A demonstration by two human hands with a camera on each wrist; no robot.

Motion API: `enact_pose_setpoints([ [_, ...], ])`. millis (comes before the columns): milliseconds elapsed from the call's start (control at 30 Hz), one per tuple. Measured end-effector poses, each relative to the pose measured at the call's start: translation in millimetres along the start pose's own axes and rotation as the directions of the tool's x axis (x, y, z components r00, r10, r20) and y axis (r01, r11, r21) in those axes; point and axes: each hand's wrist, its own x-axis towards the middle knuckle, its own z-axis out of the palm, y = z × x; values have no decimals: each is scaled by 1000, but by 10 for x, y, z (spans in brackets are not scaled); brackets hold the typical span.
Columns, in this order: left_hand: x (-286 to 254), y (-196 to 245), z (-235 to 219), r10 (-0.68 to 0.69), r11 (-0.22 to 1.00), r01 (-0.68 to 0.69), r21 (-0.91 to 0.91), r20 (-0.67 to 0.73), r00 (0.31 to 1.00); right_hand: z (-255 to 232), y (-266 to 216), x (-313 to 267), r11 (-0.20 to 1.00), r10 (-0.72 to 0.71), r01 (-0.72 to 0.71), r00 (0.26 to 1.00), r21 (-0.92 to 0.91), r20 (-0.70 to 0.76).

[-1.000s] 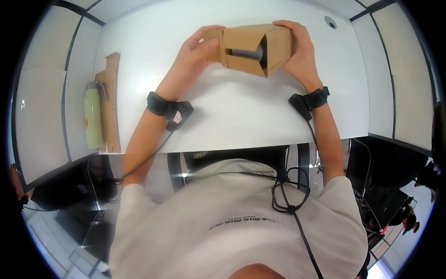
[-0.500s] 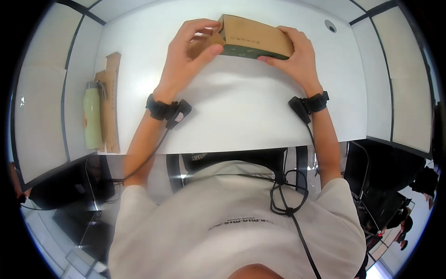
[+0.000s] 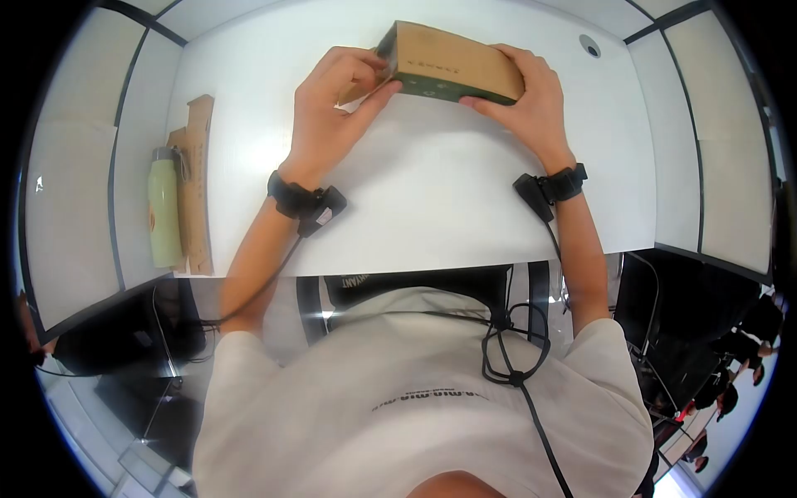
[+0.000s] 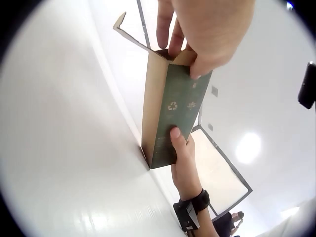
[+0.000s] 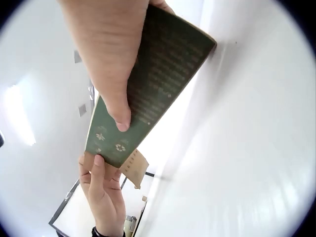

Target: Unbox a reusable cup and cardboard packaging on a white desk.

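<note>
The white table (image 3: pixel 432 183) has flattened cardboard (image 3: pixel 198 187) and a green bottle (image 3: pixel 165 212) along its left edge. The box (image 3: pixel 455 62) is near the middle of the far edge, slanting, its open end toward the left and its other end toward the right; 1 lower corner meets or nearly meets the surface, I can't tell which.

I'd judge the step in hand to be working the box's open end while the other end is steadied. The next move calls for the right grip to stay firm and the left fingertips to mind the cardboard edges.

The 2 hands are both grasping the box. The right hand (image 3: pixel 535 104) grips the end away from the opening, thumb on the green side, fingers around the opposite side. The left hand (image 3: pixel 332 108) grips the open end with bent fingers. The long flap (image 4: pixel 132 39) juts outward beside them. Smallest, the left thumb's tip (image 4: pixel 196 73) presses the green side just below the mouth; the other fingertips reach the opening.
</note>
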Motion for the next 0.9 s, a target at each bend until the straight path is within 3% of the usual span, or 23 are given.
enact_pose_setpoints([
  [67, -10, -20, 2, -65, 997, 64, -40, -33, 997, -5, 3, -9, 999, 12, -13, 1000, 29, 24],
  [133, 2, -107, 7, -172, 981, 164, -104, -80, 982, 12, 34, -20, 953, 119, -139, 989, 271, 88],
  [333, -7, -436, -9, -346, 886, 323, -333, -10, 938, 2, 20, -23, 933, 102, -142, 985, 332, 136],
  [433, -11, -557, -3, -316, 873, 301, -383, 24, 948, -42, 17, -9, 933, 89, -138, 983, 332, 161],
  [567, -10, -621, -14, -324, 843, 333, -422, 93, 941, -39, 92, -25, 968, -11, -12, 996, 252, 90],
  [633, -10, -662, -37, -326, 842, 346, -415, 119, 938, -51, 100, -32, 945, 78, -108, 991, 308, 108],
  [700, -2, -657, -49, -367, 825, 393, -406, 143, 919, -86, 97, -34, 956, 75, -104, 991, 274, 115],
  [767, -14, -661, -50, -379, 807, 401, -433, 140, 915, -133, 96, -27, 864, 189, -340, 903, 372, 387],
  [833, -30, -710, -44, -422, 786, 454, -419, 174, 890, -90, 154, -47, 877, 134, -300, 903, 375, 408],
  [900, -33, -624, 7, -406, 814, 411, -410, 103, 908, -75, 103, -44, 822, 121, -319, 907, 472, 402],
])
